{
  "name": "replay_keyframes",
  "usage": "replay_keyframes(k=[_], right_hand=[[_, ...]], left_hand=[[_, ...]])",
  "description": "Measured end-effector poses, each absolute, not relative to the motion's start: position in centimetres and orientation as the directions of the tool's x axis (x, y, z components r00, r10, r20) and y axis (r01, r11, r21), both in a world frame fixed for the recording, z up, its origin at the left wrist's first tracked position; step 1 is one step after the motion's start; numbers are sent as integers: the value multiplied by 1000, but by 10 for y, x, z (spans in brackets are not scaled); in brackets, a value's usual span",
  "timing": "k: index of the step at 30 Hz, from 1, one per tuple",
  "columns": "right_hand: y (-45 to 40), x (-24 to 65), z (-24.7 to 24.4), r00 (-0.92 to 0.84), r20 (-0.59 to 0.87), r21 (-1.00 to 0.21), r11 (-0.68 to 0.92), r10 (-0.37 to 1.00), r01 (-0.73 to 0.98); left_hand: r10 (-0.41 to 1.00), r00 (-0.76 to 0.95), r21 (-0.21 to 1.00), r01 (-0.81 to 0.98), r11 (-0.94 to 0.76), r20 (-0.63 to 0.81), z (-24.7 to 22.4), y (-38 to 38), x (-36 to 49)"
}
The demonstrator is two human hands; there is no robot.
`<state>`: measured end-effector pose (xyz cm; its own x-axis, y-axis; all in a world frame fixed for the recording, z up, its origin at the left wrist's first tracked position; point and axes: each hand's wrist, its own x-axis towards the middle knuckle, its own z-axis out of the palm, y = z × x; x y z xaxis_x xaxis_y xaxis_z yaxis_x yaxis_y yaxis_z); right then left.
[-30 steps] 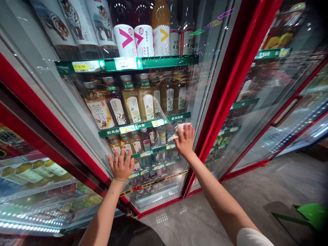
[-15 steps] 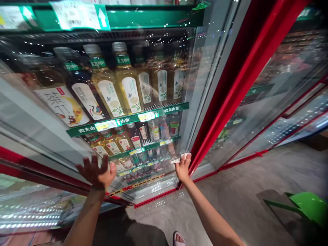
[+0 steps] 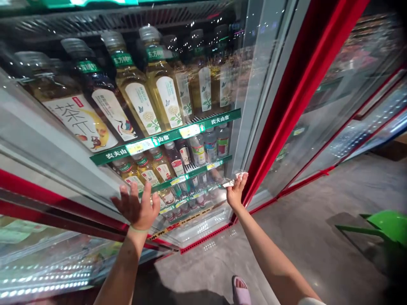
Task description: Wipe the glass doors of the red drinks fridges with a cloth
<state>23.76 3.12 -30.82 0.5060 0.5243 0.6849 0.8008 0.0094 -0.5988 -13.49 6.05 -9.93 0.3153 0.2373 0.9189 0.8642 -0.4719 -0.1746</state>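
My right hand (image 3: 234, 195) presses a crumpled white cloth (image 3: 229, 184) against the glass door (image 3: 211, 214) of a drinks fridge, close to its red frame (image 3: 280, 110). Whether the cloth is fabric or paper I cannot tell. My left hand (image 3: 140, 208) is open, its fingers spread, at the door's lower left; contact with the glass is unclear. Behind the glass, tea bottles (image 3: 167, 93) stand in a row on a shelf with a green edge strip (image 3: 171, 136). Smaller bottles (image 3: 199, 151) fill the shelves below.
Another fridge door (image 3: 318, 127) stands to the right, and part of one (image 3: 47, 254) shows at the lower left. A green plastic object (image 3: 386, 224) sits on the grey floor (image 3: 295, 237) at the right. A foot in a pink slipper (image 3: 241, 292) shows below.
The view has tilted down and shifted, so the top shelf's price tags have mostly left the picture. Both hands appear slightly higher and further right; the right keeps the cloth at the glass.
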Motion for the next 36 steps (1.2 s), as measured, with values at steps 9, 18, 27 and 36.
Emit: replay_keyframes(k=[9, 18, 27, 36], right_hand=[[29, 181, -362, 608, 689, -657, -16, 395, 754], [42, 253, -411, 90, 952, -128, 114, 292, 985], [50, 205, -455, -144, 967, 117, 135, 212, 984], [61, 236, -394, 252, 963, -253, 1, 98, 967]], left_hand=[[256, 331, -162, 842, -514, 908, -149, 22, -117], [208, 369, -201, 808, -554, 906, -316, 4, -107], [15, 433, -398, 841, -367, 901, -388, 56, -109], [1, 407, -384, 863, -329, 913, -396, 52, -105]])
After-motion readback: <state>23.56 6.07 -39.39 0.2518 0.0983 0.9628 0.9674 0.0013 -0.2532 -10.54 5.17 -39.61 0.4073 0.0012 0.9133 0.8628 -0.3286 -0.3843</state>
